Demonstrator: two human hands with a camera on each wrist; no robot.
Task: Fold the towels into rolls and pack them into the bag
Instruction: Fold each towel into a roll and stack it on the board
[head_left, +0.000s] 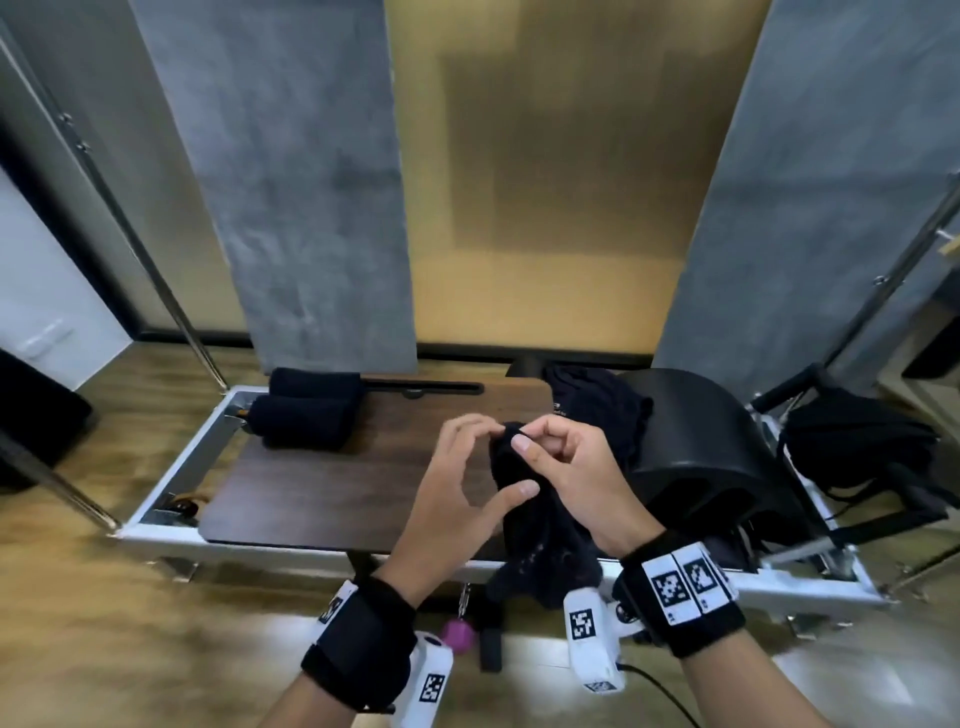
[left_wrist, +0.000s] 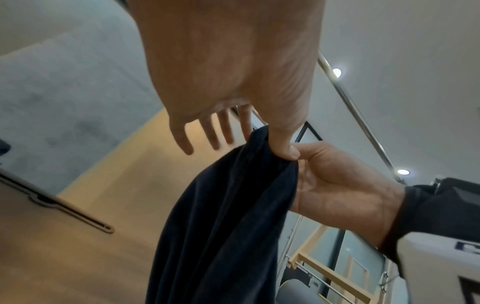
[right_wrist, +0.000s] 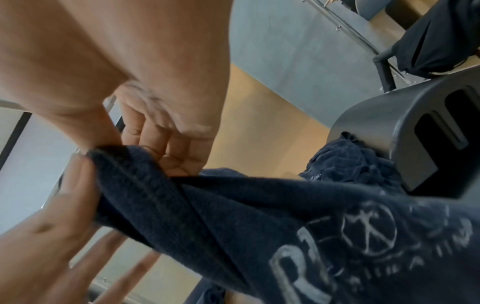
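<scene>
I hold a dark navy towel (head_left: 535, 519) with faded white print (right_wrist: 369, 232) up over the front of the dark wooden board (head_left: 337, 483). My right hand (head_left: 522, 436) pinches its top edge between thumb and fingers (right_wrist: 124, 148). My left hand (head_left: 509, 460) pinches the same end, thumb on the cloth (left_wrist: 267, 142), the other fingers spread. The rest of the towel (left_wrist: 221, 226) hangs down past the board's front edge. Two rolled dark towels (head_left: 311, 415) lie at the back left. A black bag (head_left: 857, 441) sits at the far right.
A heap of unrolled dark towels (head_left: 597, 410) lies at the board's back right, against a black arched block (head_left: 701, 457). The board rests in a white metal frame (head_left: 171, 478) with slanted steel poles (head_left: 156, 260). A pink tag (head_left: 460, 634) hangs below the front edge.
</scene>
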